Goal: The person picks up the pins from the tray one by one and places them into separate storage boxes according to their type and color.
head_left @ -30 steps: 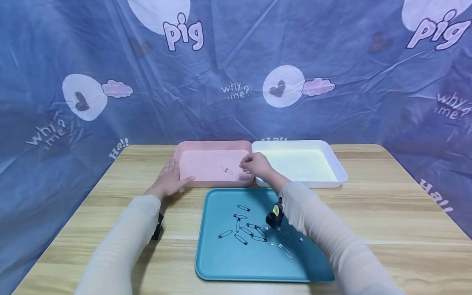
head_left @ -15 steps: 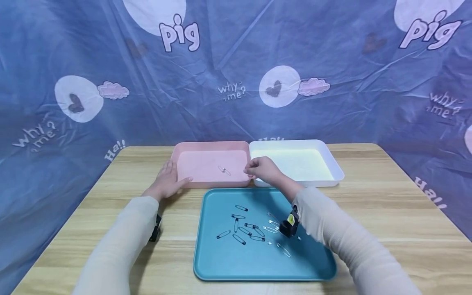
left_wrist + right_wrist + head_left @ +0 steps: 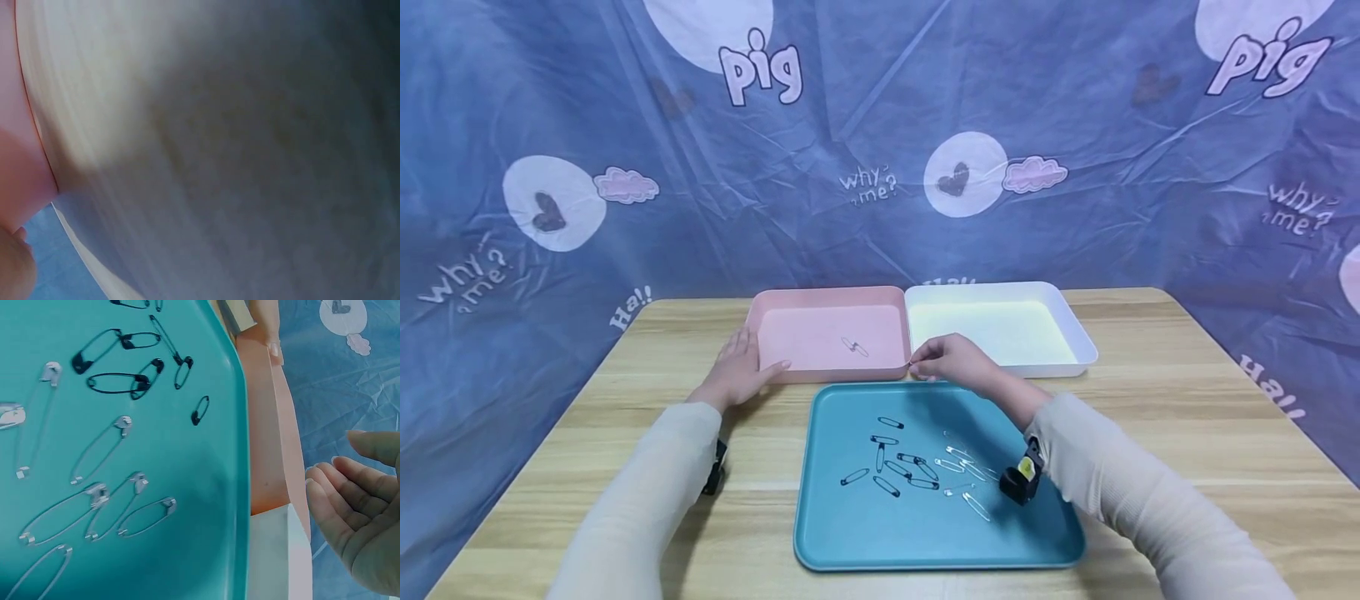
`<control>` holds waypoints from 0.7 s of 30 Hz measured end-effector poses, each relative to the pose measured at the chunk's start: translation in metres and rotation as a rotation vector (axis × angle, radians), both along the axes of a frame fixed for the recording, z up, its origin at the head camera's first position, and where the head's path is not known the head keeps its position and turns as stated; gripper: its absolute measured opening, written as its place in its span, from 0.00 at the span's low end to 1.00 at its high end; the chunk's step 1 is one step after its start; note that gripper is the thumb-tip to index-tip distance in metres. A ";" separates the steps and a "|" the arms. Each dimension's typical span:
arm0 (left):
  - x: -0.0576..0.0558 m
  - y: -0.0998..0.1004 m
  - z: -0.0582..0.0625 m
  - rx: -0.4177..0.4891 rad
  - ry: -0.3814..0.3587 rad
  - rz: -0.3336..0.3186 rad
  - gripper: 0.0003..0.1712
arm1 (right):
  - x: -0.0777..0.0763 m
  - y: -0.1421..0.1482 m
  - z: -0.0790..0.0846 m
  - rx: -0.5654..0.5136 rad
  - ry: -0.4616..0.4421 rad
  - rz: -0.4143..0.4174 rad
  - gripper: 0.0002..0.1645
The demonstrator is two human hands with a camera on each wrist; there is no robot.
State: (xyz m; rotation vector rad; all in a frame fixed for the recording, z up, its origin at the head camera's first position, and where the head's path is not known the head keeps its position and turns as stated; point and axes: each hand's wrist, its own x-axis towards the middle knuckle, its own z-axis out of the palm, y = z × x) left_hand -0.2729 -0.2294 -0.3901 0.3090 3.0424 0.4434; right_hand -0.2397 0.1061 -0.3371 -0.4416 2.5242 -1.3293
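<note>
My left hand (image 3: 739, 367) rests against the left side of the pink tray (image 3: 797, 333), fingers straight along its wall and thumb at the front rim. In the right wrist view my right hand (image 3: 369, 512) has its thumb apart from loosely bent fingers, with nothing between them. The head view places it by the front corner where the pink and white trays meet. Silver safety pins (image 3: 854, 347) lie inside the pink tray. On the teal tray (image 3: 880, 542), black safety pins (image 3: 886, 487) are spread left of several silver safety pins (image 3: 976, 507).
The white tray (image 3: 1000, 329) stands against the pink tray's right side, behind the teal one. All three are on a wooden table (image 3: 1150, 417). A blue patterned cloth (image 3: 880, 242) hangs beyond the table's back edge.
My right hand has moved from the pink tray's right end rightward and nearer, toward the teal tray's back rim. More silver pins show from behind the wrist camera. The left hand stays put.
</note>
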 end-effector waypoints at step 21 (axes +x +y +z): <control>0.000 -0.001 0.002 0.022 0.001 -0.010 0.59 | 0.024 0.028 -0.022 0.049 -0.092 0.139 0.10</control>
